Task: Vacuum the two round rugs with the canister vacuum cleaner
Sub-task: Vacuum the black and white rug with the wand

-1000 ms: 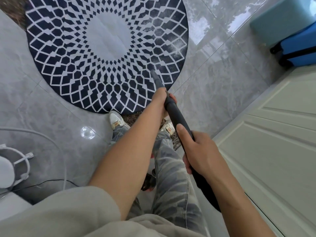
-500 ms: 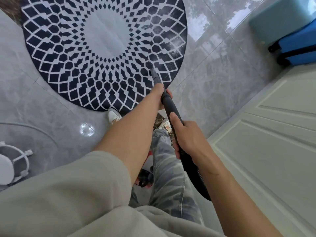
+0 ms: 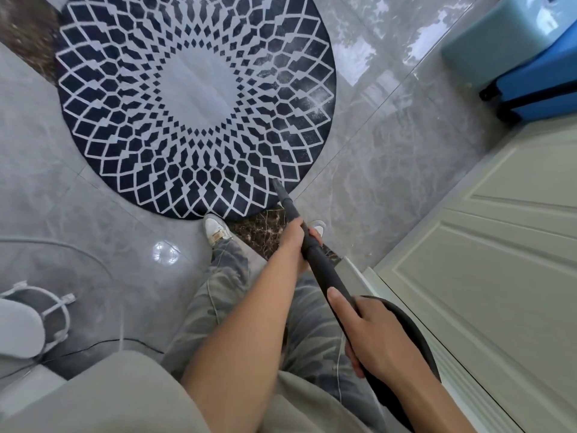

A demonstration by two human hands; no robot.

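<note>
Right now I have my left hand (image 3: 295, 242) curled round the black wand (image 3: 321, 270) partway down its length. My right hand (image 3: 374, 335) is wrapped round the upper end, thumb laid straight along the tube. Just behind that hand the black hose (image 3: 418, 335) curves off toward my right side.

The wand slants down and away from me. Its narrow nozzle (image 3: 278, 187) meets the near right edge of the round rug (image 3: 193, 98). The rug is navy with a white diamond lattice and a pale centre, and it lies flat on the grey marble floor (image 3: 390, 170). A whitish dusty patch (image 3: 299, 73) shows on its far right part.

My left shoe (image 3: 215, 229) stands just beside the rug's near rim. A pale panelled door (image 3: 499, 260) fills the right side, and a blue suitcase (image 3: 540, 89) sits beyond it. A white wire-framed object (image 3: 46, 310) stands at the left; I cannot tell what it is.
</note>
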